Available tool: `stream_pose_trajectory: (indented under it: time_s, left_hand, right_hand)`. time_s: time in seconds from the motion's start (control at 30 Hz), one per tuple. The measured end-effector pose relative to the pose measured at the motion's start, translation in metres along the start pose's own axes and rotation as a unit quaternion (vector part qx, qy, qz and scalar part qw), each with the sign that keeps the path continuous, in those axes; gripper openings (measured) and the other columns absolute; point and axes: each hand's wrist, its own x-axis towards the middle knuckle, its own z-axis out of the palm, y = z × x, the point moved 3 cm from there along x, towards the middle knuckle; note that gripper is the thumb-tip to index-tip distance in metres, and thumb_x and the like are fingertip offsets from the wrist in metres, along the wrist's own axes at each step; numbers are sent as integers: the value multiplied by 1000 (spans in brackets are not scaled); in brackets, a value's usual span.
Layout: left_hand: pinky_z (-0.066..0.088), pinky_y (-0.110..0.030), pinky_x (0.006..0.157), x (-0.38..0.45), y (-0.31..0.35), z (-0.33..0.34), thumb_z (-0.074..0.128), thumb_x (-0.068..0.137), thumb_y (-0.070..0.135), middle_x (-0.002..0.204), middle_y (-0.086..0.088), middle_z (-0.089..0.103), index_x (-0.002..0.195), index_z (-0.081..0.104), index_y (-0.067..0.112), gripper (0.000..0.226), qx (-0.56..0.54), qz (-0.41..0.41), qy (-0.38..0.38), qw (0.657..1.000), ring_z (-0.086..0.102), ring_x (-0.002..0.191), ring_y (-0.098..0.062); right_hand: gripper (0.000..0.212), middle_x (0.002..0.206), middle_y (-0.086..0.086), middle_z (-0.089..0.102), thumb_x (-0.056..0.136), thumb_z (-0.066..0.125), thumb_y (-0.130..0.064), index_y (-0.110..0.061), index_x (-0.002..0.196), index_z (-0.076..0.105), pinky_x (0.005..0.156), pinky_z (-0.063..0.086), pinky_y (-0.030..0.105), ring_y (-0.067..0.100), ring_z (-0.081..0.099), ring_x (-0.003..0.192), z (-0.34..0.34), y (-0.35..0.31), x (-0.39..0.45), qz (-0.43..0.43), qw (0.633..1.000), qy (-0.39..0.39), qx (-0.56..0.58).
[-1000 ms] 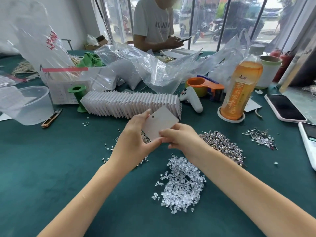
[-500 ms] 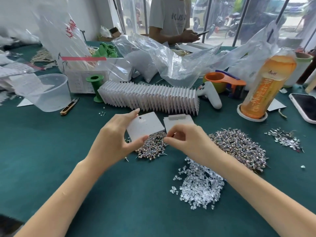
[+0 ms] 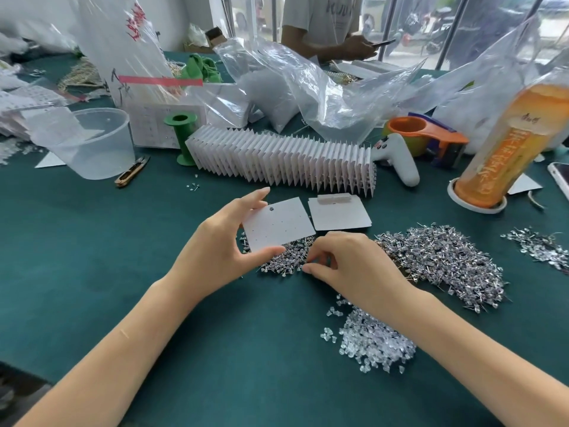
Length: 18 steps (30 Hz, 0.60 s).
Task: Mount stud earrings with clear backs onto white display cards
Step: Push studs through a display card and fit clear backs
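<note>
Your left hand [image 3: 221,245] pinching a card [image 3: 278,224] above the studs [image 3: 288,257], right hand [image 3: 345,263] just beside — fingertips pinched in that pile, backs [image 3: 374,343] near your wrist.

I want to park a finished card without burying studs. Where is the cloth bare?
Bare cloth lies left of the left hand, below the tub and snips, and between the forearms. Right of the right hand it is crowded: studs, backs.

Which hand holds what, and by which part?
Left hand pinches a white card by its left edge, thumb at the bottom corner. Right hand fingertips are in the stud pile; any hold cannot be told.
</note>
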Motion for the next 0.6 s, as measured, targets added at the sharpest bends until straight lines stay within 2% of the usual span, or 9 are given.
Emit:
stream_pose_trajectory:
  time_s: [0.27,0.37,0.43,0.5,0.57,0.6]
  left_hand:
    - [37,-11,96,0,2,2,65,69,62,122,16,59,140,38,30,83,16,-1,-7,1000,52,110,4]
    - [37,-10,96,0,4,3,69,69,58,120,18,58,142,35,33,84,9,-4,-15,1000,52,110,3]
    - [34,-6,94,-2,10,7,70,69,57,120,20,57,143,26,41,88,-11,-10,-39,999,50,111,5]
    - [32,-3,92,-4,17,14,68,68,57,121,20,57,144,16,47,92,-35,-8,-68,997,49,113,6]
    - [30,-1,93,-6,24,22,70,69,55,123,21,58,145,10,49,96,-58,0,-87,994,48,116,8]
    - [30,0,93,-7,27,25,71,70,52,123,21,58,145,8,49,99,-70,3,-93,993,48,117,8]
  right_hand:
    - [4,80,-12,64,89,66,-24,-22,89,70,72,46,25,8,56,76,0,0,3,4,999,-20,25]
    - [7,71,-13,68,85,72,-18,-23,80,71,66,47,16,-2,59,65,-12,2,5,24,984,-27,173]
    - [14,64,-11,68,82,73,-12,-23,75,70,61,47,15,-1,57,58,-21,-3,7,11,961,-19,277]
    - [15,67,-4,70,82,73,-9,-21,75,71,58,48,19,4,58,59,-25,-10,10,-11,940,5,340]
    - [13,73,3,71,82,73,-9,-21,78,72,64,50,32,17,60,64,-24,-15,11,-15,936,27,351]
    - [13,74,1,71,82,73,-10,-22,78,72,67,51,34,20,60,66,-21,-17,12,-11,938,32,344]
